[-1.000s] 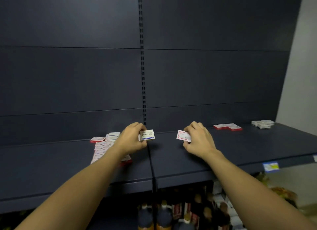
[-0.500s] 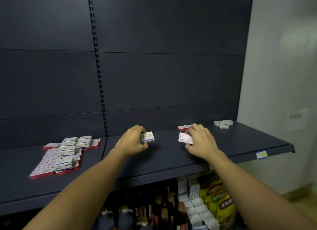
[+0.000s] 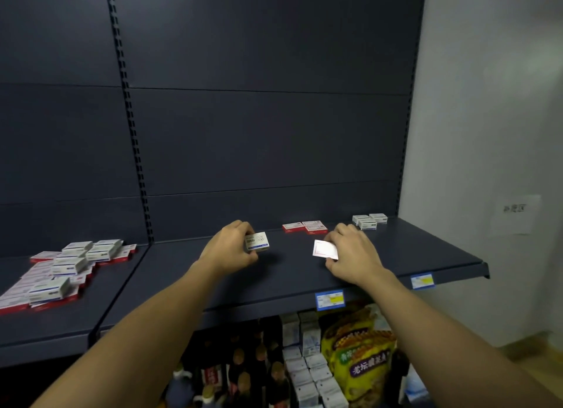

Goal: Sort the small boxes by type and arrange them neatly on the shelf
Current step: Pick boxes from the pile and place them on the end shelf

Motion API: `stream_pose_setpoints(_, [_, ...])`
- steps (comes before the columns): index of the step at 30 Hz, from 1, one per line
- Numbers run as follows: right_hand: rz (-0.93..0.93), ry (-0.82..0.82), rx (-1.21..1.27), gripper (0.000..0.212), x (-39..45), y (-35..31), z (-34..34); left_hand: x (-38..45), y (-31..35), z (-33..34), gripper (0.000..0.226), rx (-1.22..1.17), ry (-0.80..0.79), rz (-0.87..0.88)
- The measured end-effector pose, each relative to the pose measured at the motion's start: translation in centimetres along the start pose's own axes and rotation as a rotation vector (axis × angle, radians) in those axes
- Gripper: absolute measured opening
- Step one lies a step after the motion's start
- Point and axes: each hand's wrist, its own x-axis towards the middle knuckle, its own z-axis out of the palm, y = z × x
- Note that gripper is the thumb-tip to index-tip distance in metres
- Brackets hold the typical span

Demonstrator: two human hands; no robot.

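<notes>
My left hand (image 3: 227,250) grips a small white box with a blue stripe (image 3: 258,241) just above the dark shelf (image 3: 292,282). My right hand (image 3: 355,258) holds a flat white box with a red border (image 3: 324,249) a little to the right. Behind them, by the back panel, lie two red-edged boxes (image 3: 304,226) side by side. Farther right sits a small group of white boxes (image 3: 369,220). At the left, a mixed pile of white and red-edged boxes (image 3: 64,267) covers the neighbouring shelf section.
Blue price tags (image 3: 330,299) hang on the shelf's front edge. Below the shelf stand dark bottles (image 3: 240,374), small white cartons (image 3: 307,371) and yellow bags (image 3: 362,353). A white wall with a paper notice (image 3: 515,214) closes off the right side.
The view has swung to the right, so the mixed pile now sits farther left. Both hands keep their boxes and have shifted right along the shelf toward the sorted groups.
</notes>
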Motion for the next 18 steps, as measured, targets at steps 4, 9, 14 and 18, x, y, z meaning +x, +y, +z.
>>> stream_pose_setpoints(4, [0.019,-0.006,0.012,0.041,0.6,2.8,0.9,2.1,1.0,1.9,0.037,0.0,-0.002,0.012])
stream_pose_setpoints(9, [0.035,0.0,0.026,0.04,2.5,6.1,2.4,5.2,1.0,4.8,0.034,-0.03,-0.015,0.008])
stream_pose_setpoints(14, [-0.001,-0.009,0.001,0.039,6.2,8.5,3.6,9.2,0.8,7.0,0.033,-0.059,0.006,0.008])
stream_pose_setpoints(18, [0.001,-0.01,0.005,0.04,9.8,10.2,4.5,12.7,0.8,8.4,0.035,-0.063,0.002,0.02])
